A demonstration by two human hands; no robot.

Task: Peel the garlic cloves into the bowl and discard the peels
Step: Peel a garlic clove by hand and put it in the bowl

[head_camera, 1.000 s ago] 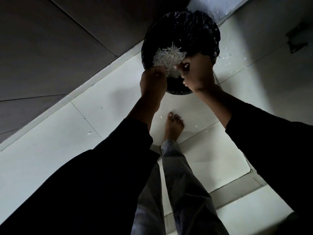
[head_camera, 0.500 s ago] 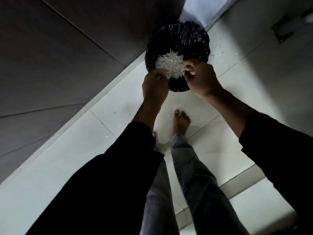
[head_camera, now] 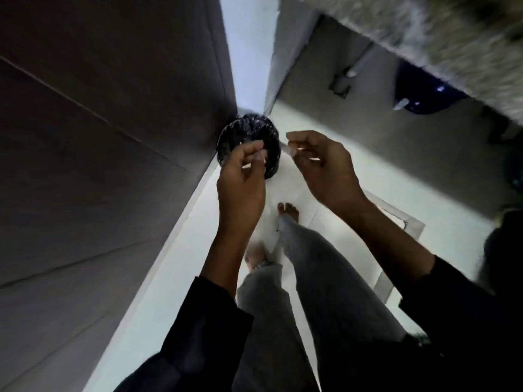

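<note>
A round bin lined with a black bag (head_camera: 252,128) stands on the floor in the corner ahead. No garlic peels show in its visible part. My left hand (head_camera: 240,182) is raised in front of the bin and covers its near side, fingers loosely curled with the thumb close to the fingertips. Just right of the bin hovers my right hand (head_camera: 322,165), fingers also loosely curled. Nothing shows in either hand, though the frame is blurred. No bowl or garlic cloves are in view.
Dark cabinet fronts (head_camera: 99,137) run along the left. The pale tiled floor (head_camera: 175,278) holds my bare feet (head_camera: 288,212) and grey trouser legs. A speckled countertop edge (head_camera: 424,43) hangs at the upper right with a dark blue object (head_camera: 418,91) below it.
The white heap of peels held over the bin between both hands is gone. Both hands have lifted and moved apart, and my view has risen and pulled back from the bin.
</note>
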